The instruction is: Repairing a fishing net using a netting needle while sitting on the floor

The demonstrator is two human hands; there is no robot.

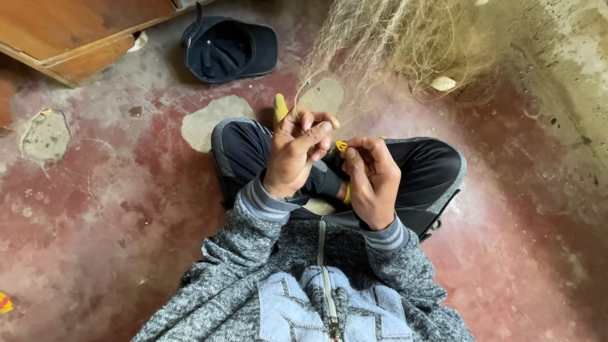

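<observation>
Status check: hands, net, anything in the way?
Left hand pinching net strands. Right hand gripping yellow netting tool. Fishing net trails ahead over the floor. Dark cap lies apart, nothing blocking.

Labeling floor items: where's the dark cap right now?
Head view, upper left of centre: the cap lies upside down on the floor, between the wooden board and the net, beyond the knees.

I look all around me — no boxes, no packets, no labels, no signs, no screens here.
</observation>
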